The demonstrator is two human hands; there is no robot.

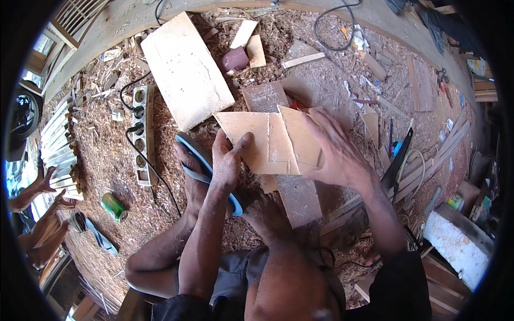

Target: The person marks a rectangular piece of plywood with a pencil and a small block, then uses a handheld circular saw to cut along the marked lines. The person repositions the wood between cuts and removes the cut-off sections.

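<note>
Above the sawdust-covered floor, my left hand (227, 163) grips a thin light plywood piece (254, 131), thumb on top and fingers underneath. A second plywood piece (301, 136) with a rough slanted edge overlaps its right side. My right hand (340, 152) spans that second piece at its right end, fingers over the far edge and thumb at the near edge. Beneath them lie a brown dusty board (300, 200) and another brown block (265, 96). A large pale plywood sheet (187, 69) rests just beyond my left hand.
A power strip (143, 134) with black cables lies left of my sandalled foot (187, 160). Beyond it are a green can (113, 207) and a loose sandal (99, 235). Another person's hands (40, 214) show at the far left. Wood strips (436, 152) and a white block (458, 246) lie right.
</note>
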